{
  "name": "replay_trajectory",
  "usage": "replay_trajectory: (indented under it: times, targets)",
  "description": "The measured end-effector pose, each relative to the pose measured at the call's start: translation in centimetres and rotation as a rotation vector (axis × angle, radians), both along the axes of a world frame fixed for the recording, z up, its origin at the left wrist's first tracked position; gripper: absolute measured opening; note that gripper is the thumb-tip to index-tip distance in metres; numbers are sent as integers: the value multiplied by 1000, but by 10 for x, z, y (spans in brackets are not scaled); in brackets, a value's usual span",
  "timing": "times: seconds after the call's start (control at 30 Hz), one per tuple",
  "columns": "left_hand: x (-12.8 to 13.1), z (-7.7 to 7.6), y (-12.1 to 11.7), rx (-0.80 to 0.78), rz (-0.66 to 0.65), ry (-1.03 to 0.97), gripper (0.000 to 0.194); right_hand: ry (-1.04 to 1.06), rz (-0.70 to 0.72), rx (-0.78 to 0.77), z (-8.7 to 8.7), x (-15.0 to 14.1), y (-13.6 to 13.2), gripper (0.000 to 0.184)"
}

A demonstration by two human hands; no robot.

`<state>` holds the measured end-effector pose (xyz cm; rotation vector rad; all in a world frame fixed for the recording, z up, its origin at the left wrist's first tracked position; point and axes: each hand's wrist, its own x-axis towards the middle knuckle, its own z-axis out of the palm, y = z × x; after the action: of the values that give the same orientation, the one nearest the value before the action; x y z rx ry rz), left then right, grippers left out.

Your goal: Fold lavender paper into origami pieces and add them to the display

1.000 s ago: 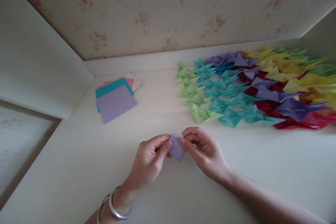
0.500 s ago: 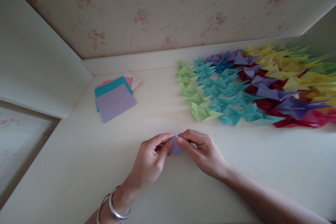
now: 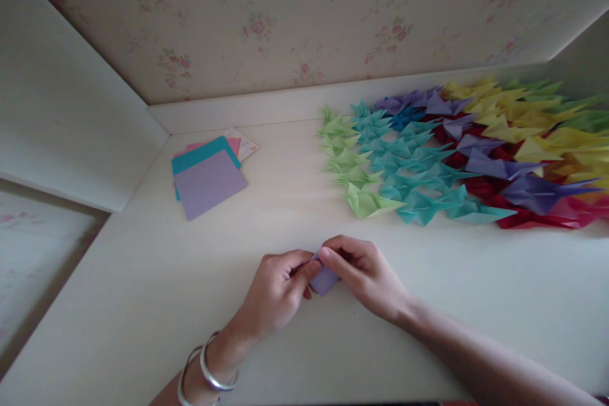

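A small folded piece of purple paper (image 3: pixel 324 280) is pinched between both hands just above the cream tabletop (image 3: pixel 143 279). My left hand (image 3: pixel 276 295), with silver bangles at the wrist, grips its left side with thumb and fingers closed. My right hand (image 3: pixel 364 273) pinches its top right, fingers curled over it. Most of the paper is hidden by the fingers.
A stack of flat paper sheets (image 3: pixel 207 174), purple on top with teal and pink beneath, lies at the back left. Several folded paper cranes (image 3: pixel 447 158) in green, teal, purple, red and yellow cover the back right. A floral wall stands behind.
Both hands have closed tighter round the purple paper and lowered slightly toward the table; less of the paper shows than a second ago.
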<state>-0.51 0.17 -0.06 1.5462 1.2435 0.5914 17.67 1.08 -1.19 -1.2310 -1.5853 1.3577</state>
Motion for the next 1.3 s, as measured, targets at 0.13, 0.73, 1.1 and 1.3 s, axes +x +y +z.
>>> replay_trajectory:
  times: [0.13,0.73,1.1,1.3]
  targets:
    - [2,2,0,-93,-23,-81,40,-61,-5,98,1,0,-1,31]
    - [1,3,-1,-195,20,-203,37,133,71,-174,-4,-1,-3,32]
    - [3,6,3,-277,123,-346,34,257,176,-279,-3,2,0,34]
    - [-2,5,6,-307,256,-418,29,87,248,118,1,16,2,35]
